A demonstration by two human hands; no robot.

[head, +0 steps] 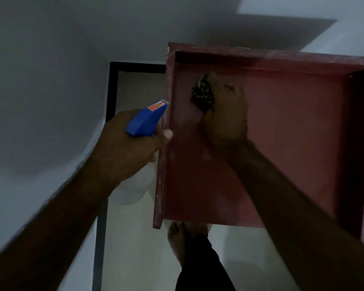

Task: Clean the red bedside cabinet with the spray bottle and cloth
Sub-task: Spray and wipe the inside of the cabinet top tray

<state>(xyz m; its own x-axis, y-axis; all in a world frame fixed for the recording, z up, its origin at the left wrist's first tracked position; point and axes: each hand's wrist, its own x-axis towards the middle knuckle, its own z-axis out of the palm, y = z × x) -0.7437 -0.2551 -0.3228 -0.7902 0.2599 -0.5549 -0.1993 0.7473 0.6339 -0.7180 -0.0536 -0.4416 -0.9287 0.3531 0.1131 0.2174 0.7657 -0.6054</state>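
Evidently mid-wipe: the right grip [227,114] bunches a speckled cloth [203,94] at ten o'clock on the red bedside cabinet top [292,133]. At nine o'clock, the left grip [126,150] clasps the blue-headed spray bottle [145,120]; most of the surface seems yet to be wiped.

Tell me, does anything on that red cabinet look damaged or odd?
Yes. On the red cabinet, the left rim and back rim carry pale flecks, perhaps chipped paint or dust. Nothing looks spilled. The right hand holds the cloth against its surface; the left hand holds the spray bottle beside it.
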